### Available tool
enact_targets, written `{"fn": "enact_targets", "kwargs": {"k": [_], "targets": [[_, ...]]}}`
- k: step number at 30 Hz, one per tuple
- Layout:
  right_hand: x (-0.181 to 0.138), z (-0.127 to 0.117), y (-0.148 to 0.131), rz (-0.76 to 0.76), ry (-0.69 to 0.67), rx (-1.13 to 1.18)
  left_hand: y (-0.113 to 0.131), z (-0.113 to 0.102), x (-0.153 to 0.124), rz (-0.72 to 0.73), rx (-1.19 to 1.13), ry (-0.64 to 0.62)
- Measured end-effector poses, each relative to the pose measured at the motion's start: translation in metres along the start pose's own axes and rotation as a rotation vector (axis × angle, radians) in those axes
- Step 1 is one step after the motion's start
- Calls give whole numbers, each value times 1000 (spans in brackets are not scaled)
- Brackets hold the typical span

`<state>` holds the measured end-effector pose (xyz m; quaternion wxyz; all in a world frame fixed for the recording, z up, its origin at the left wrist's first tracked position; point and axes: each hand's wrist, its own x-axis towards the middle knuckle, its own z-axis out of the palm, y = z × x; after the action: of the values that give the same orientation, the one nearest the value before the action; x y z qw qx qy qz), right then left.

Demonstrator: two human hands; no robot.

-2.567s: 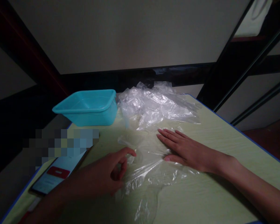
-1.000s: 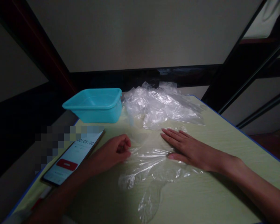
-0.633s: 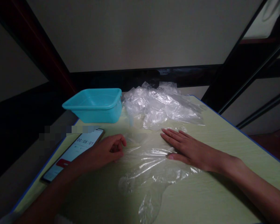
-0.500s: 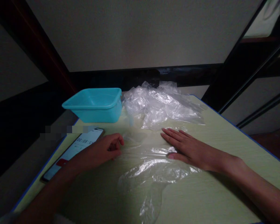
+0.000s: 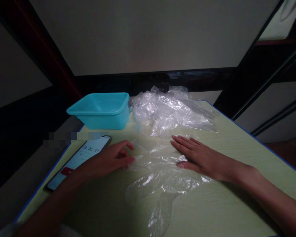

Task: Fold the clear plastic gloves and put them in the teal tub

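A clear disposable plastic glove point(image 5: 148, 184) lies spread on the table, its thin finger shapes pointing left and toward me. My right hand point(image 5: 196, 153) rests flat on its right part, fingers stretched out and pressing the film down. At the glove's left edge is my left hand point(image 5: 115, 154), fingers loosely bent, with a gap between thumb and forefinger. The thumb tip reaches the film's edge; whether it touches cannot be told. Behind the glove is a crumpled heap of clear plastic gloves point(image 5: 172, 112).
A turquoise plastic basin point(image 5: 103, 120) stands at the back left of the pale table point(image 5: 236, 154). A phone point(image 5: 91, 149) showing a timer lies by the left edge, partly under my left forearm. A wall panel point(image 5: 148, 36) rises behind the table.
My left hand has shifted slightly right, its thumb and forefinger stretching out toward the glove's edge. The film near it has creased a little differently. My right hand stays in place.
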<state>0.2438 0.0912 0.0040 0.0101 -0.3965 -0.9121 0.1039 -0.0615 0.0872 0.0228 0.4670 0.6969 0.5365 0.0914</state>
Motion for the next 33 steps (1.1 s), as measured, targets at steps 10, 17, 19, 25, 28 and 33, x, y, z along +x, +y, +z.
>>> {"fn": "enact_targets", "kwargs": {"k": [10,17,19,25,28,33], "targets": [[-1,1,1,-40,54,-15,6,2,1,-41,-28,-10],[-1,2,0,-27,41,-45,1,-5,-3,-82,-23,-47],[-1,2,0,-26,31,-60,1,-8,-4,-86,-19,-49],[-1,1,0,-29,39,-59,2,-13,-4,-93,28,-24],[-1,1,0,-28,35,-52,3,-12,-4,-77,25,-21],[-1,2,1,-26,49,-26,3,-9,-3,-30,-42,-36]]}}
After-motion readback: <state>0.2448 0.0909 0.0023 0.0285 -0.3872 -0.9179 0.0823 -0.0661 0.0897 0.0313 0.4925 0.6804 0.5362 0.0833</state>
